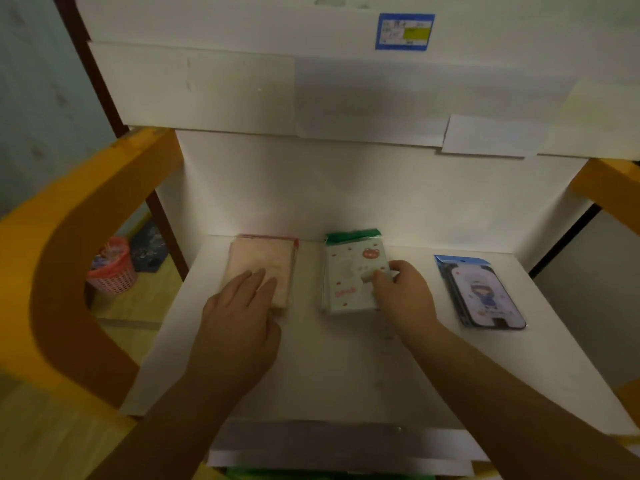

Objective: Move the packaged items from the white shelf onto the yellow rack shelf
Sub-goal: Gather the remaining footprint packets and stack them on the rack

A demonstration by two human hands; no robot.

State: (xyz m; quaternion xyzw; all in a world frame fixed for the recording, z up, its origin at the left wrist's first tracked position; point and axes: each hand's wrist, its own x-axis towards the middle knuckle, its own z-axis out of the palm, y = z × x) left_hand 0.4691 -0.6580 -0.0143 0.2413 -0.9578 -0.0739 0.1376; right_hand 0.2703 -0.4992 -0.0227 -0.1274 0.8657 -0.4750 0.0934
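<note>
Head view: three packaged stacks lie in a row on the white shelf [311, 375], yellow rack frame [69, 254] on both sides.
Left hand [239, 327] rests flat, fingers straight, on the pink pack [263, 261]; right hand [405, 296] pinches the green pack [349, 271]; blue pack [481, 296] lies apart at right. Pink basket [112, 268] on the floor holds unclear clutter.

We are looking through a dim, slightly soft picture; the white shelf [332, 358] is catching the most light, and wide-angle distortion is bending the yellow rack [62, 271] edges.
</note>
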